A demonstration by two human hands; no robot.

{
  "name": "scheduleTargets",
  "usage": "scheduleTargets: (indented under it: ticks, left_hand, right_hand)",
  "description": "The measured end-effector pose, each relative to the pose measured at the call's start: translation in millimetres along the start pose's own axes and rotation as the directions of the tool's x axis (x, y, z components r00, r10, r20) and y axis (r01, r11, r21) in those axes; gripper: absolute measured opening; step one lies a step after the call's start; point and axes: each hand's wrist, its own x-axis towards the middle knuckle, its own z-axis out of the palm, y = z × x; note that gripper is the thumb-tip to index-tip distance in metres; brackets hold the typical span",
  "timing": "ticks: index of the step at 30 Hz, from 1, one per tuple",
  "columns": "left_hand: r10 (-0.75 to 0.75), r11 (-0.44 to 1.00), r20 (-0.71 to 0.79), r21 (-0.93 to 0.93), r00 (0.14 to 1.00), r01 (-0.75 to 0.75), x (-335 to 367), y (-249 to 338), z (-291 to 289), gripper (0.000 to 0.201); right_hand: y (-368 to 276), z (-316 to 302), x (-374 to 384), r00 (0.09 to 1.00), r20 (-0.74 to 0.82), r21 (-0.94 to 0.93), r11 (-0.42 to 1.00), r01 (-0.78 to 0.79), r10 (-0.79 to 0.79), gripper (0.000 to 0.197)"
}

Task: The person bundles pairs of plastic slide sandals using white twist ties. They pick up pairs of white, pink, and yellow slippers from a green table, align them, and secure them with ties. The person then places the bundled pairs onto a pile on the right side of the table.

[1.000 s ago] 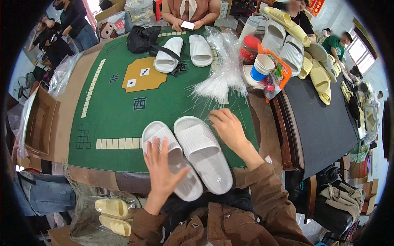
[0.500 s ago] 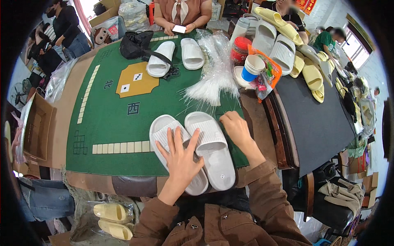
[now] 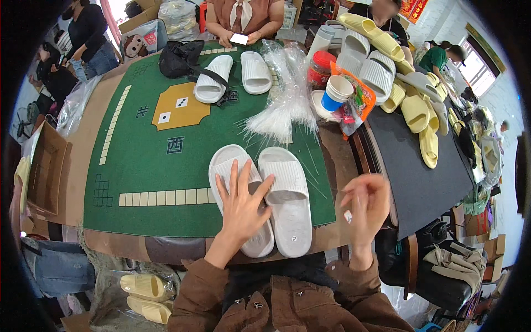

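Two white slide slippers lie side by side before me, toes pointing away. My left hand (image 3: pixel 241 206), fingers spread, rests on the left slipper (image 3: pixel 229 155), hiding part of its strap and footbed. The right slipper (image 3: pixel 293 224) lies uncovered, a small mark near its heel. To the right of it, over the table's edge, my right hand (image 3: pixel 365 207) is raised with curled fingers, partly blurred. A small white piece (image 3: pixel 347 216) shows at those fingers. Beyond the pair, a bundle of thin clear plastic strands (image 3: pixel 287 113) spreads on the green mat (image 3: pixel 166 221).
Another white slipper pair (image 3: pixel 256 74) lies farther off beside a black bag (image 3: pixel 180 58). Paper cups (image 3: pixel 335 94), a red-lidded jar (image 3: pixel 321 69) and a snack packet stand right. Yellow slippers (image 3: pixel 416 113) pile on the dark table (image 3: pixel 420 166). A person (image 3: pixel 243 25) sits opposite.
My right hand has moved right and toward me, away from the right slipper's toe, and turned over. My left hand stays on the left slipper.
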Motion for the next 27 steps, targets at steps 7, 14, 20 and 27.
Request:
scheduleTargets:
  ticks: [7,14,20,27]
  left_hand:
    - [-0.137,0.695,0.028,-0.709,0.99,0.116,-61.2,43.5,-24.0,0.033]
    - [-0.432,0.296,0.094,-0.924,0.897,0.24,-68.3,47.4,-22.8,0.019]
    - [-0.599,0.06,0.063,-0.991,0.798,0.123,-66.2,41.1,-32.6,0.019]
    - [-0.701,0.099,0.041,-0.983,0.712,0.155,-84.2,32.3,-56.8,0.037]
  right_hand:
    - [12.5,36.9,-52.5,0.884,0.379,-0.395,0.817,0.421,-0.272,0.023]
    - [15.7,47.7,-79.4,0.749,0.579,-0.279,0.785,0.553,-0.321,0.033]
    - [13.6,27.8,-73.6,0.67,0.691,-0.259,0.772,0.58,-0.271,0.04]
    - [14.5,0.9,-75.5,0.537,0.796,-0.141,0.777,0.614,-0.28,0.03]
